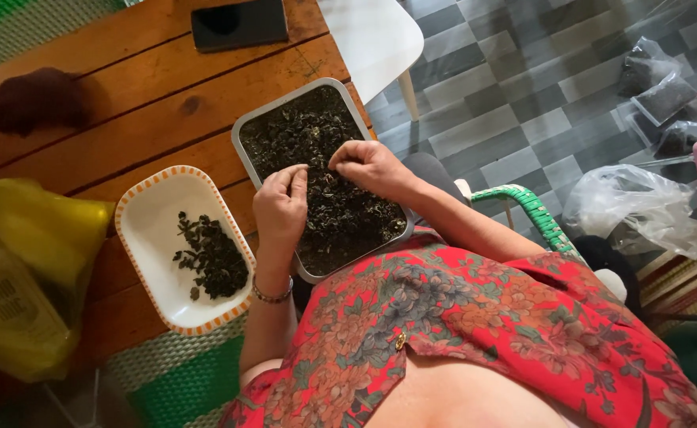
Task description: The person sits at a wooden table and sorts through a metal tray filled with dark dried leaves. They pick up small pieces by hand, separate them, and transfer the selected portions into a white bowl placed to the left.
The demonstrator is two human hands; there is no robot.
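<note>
Wooden table (150,95) bears a grey tray (247,127) of dark dried leaves (340,214). Both the left hand (281,208) and right hand (371,166) pinch leaves, fingers narrowed. Picked leaves lie in a white dish (154,208) alongside.

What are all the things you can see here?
Grey tray: one, full of dark dried leaves, on the table.
White dish: one, orange-edged, small leaf pile, left of tray.
Wooden table: one, brown.
Black phone: one, table's far edge.
Yellow bag: one, far left.
Clear plastic bags: several, on tiled floor, right.
Green chair: one, under the person.
Left hand: over the tray.
Right hand: pinching leaves.
</note>
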